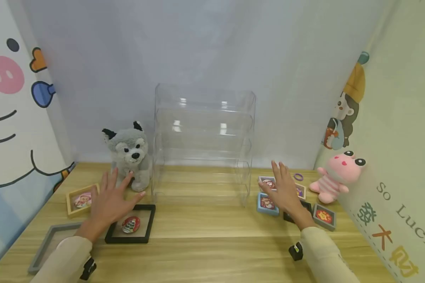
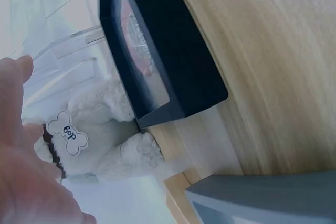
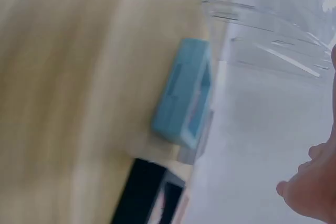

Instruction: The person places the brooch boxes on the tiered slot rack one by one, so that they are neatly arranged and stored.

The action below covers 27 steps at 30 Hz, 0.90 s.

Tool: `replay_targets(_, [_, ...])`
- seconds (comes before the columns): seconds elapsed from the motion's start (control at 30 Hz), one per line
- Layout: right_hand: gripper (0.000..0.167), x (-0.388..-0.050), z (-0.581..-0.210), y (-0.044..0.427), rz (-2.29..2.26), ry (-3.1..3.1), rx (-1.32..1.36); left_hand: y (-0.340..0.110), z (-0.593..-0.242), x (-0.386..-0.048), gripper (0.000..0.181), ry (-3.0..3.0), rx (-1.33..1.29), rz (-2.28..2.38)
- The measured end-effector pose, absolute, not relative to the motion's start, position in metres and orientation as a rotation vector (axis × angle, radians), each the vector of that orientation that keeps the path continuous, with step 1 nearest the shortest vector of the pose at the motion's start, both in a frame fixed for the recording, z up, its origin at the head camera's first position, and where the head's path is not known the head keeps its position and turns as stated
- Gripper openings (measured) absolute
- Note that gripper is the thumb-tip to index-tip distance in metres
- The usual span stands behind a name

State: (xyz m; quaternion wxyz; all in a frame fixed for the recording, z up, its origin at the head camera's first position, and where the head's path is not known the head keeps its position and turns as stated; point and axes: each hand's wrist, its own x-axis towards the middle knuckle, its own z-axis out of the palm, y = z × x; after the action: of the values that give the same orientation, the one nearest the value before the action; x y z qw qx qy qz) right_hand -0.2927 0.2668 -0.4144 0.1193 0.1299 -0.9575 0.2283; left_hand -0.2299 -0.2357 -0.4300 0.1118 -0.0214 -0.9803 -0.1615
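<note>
My left hand point(image 1: 109, 204) hovers with fingers spread, holding nothing, between a wooden-coloured frame point(image 1: 70, 202) and a large black frame point(image 1: 146, 234) with a round Christmas-tree badge point(image 1: 131, 225) inside. A large grey frame point(image 1: 46, 245) lies partly beneath my left forearm. Over a group of small frames on the right, my right hand point(image 1: 283, 190) is stretched out and holds nothing. Nearest to it are a light blue frame point(image 1: 267, 204) and a white frame point(image 1: 268, 179); a small black frame point(image 1: 307, 206) is partly hidden under the wrist.
A clear acrylic tiered rack point(image 1: 202, 155) stands at the table's back middle. Beside it sits a grey husky plush point(image 1: 131, 157). At the right are a pink frog plush point(image 1: 340, 173), a purple ring point(image 1: 298, 177) and a small grey frame point(image 1: 324, 224) with an orange pattern.
</note>
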Motion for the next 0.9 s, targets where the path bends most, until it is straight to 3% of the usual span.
replay_targets(0.47, [0.105,-0.323,-0.367,0.246,0.861,-2.697,0.664,-0.243,-0.419,-0.234,0.07,-2.93,-0.248,-0.765])
replay_targets(0.9, [0.101,-0.344,-0.353,0.227,0.945,-2.854,0.715,-0.255,-0.413,-0.236,0.057,-3.148,-0.351,-1.121])
